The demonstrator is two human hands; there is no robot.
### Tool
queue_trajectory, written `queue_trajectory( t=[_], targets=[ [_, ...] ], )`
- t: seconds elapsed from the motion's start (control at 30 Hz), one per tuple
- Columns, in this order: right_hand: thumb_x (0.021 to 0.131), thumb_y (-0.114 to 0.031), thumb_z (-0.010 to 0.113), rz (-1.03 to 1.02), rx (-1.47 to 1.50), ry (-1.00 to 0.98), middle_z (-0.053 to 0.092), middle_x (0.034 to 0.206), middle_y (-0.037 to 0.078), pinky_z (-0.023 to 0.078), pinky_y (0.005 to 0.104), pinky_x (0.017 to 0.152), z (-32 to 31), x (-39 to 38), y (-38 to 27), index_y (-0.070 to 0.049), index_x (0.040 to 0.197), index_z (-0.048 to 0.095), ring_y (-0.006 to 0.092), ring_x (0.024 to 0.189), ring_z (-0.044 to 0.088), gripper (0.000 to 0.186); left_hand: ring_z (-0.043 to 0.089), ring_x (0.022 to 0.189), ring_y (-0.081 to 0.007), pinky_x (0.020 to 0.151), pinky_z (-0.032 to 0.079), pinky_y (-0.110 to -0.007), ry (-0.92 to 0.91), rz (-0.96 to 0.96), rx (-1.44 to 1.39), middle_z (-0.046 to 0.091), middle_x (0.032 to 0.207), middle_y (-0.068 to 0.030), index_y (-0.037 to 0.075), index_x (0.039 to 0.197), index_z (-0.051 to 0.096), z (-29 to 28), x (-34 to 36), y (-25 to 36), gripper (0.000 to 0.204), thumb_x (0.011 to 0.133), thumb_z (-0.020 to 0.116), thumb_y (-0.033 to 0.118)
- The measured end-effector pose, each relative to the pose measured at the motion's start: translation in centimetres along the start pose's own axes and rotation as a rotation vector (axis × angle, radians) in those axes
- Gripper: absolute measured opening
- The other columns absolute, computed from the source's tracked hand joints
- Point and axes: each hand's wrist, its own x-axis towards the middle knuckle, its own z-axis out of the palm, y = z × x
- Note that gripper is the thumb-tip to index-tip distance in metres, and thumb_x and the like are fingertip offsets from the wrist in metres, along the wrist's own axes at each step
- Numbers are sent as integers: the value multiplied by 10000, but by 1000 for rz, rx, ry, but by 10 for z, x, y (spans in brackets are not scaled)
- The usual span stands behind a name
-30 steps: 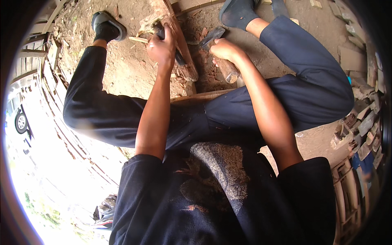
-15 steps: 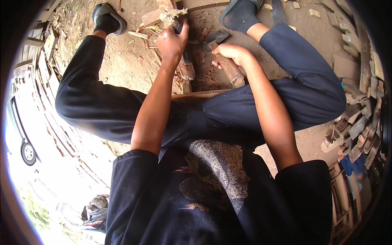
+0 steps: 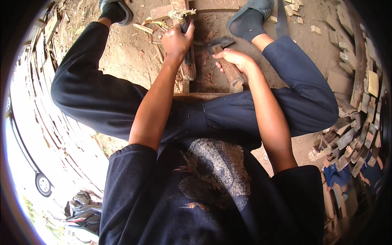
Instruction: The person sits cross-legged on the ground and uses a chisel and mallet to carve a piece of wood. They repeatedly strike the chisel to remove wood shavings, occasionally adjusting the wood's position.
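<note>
My left hand [image 3: 176, 43] is closed around a dark, narrow piece [image 3: 185, 27] whose kind I cannot make out. A pale, frayed, fibrous clump [image 3: 181, 14] sits just beyond its knuckles. Under that hand runs a weathered length of wood [image 3: 188, 69]. My right hand [image 3: 239, 59] grips a short tool by its thick wooden handle [image 3: 232, 74]. Its dark metal head [image 3: 220, 43] points away from me, close to the ground; whether it is a hammer or a hatchet I cannot tell. The two hands are apart.
A wooden plank edge [image 3: 200, 96] lies between my spread legs. Curved wooden pieces [image 3: 161, 12] lie ahead. Chips and splinters [image 3: 143, 28] litter the dirt floor. Cut wood blocks [image 3: 347, 139] are heaped at the right. Long boards [image 3: 45, 102] stand stacked at the left.
The whole view has shifted slightly, with the ground and feet lying differently in it. Both hands keep their grips, and their placing to each other looks nearly the same.
</note>
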Motion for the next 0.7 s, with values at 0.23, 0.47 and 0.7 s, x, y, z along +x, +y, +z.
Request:
queue_trajectory(
  t=[0.23, 0.47, 0.7],
  targets=[
    [844, -91, 608, -88, 49, -126, 604, 697, 85, 497, 281, 558, -14, -33, -38, -14, 845, 549, 151, 622, 592, 96, 641, 538, -331, 531, 514, -420, 14, 33, -5, 638, 607, -170, 43, 657, 650, 7, -3, 2, 479, 782, 658, 505],
    [910, -92, 545, -634, -351, 296, 548, 751, 42, 487, 250, 494, 41, -126, -156, 11, 1319, 416, 114, 597, 537, 441, 649, 546, -322, 527, 519, -415, -18, 16, 27, 648, 617, -156, 63, 660, 654, 9, -3, -1, 467, 793, 647, 511],
    [905, -48, 516, -231, -812, -146, 527, 698, 46, 468, 279, 495, 45, -101, -196, -17, 1130, 488, 134, 581, 527, 229, 614, 501, -333, 498, 491, -422, 26, 19, -49, 601, 547, -160, 42, 602, 600, 5, -2, 3, 515, 790, 659, 517]
  ],
)
